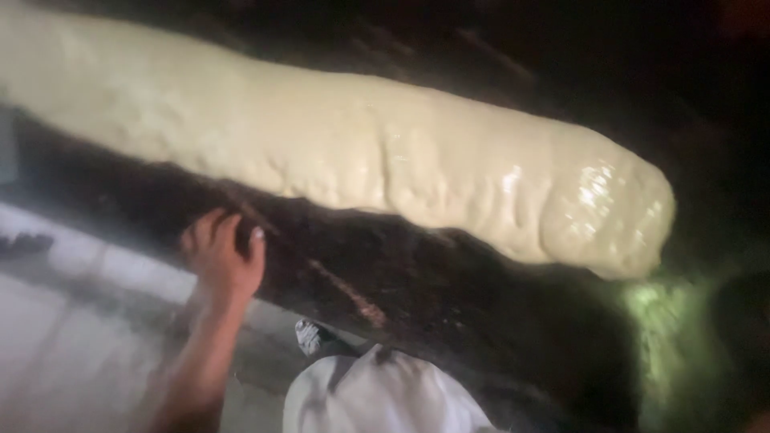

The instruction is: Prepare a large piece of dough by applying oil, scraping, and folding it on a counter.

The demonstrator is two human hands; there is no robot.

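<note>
My left hand [220,261] reaches up from the lower left, its fingers curled over the near edge of a big dark pan [417,297]. The pan is tilted across the view and blurred. A long pale creamy mass [337,144], wet and shiny at its right end, lies in it from the upper left to the right. My right hand is out of sight.
A white cloth or garment [377,397] bulges at the bottom centre, just under the pan's edge. A small black-and-white object [309,335] sits beside it. Pale grey floor [64,345] shows at the lower left. A greenish glow [670,321] lights the lower right; the surroundings are dark.
</note>
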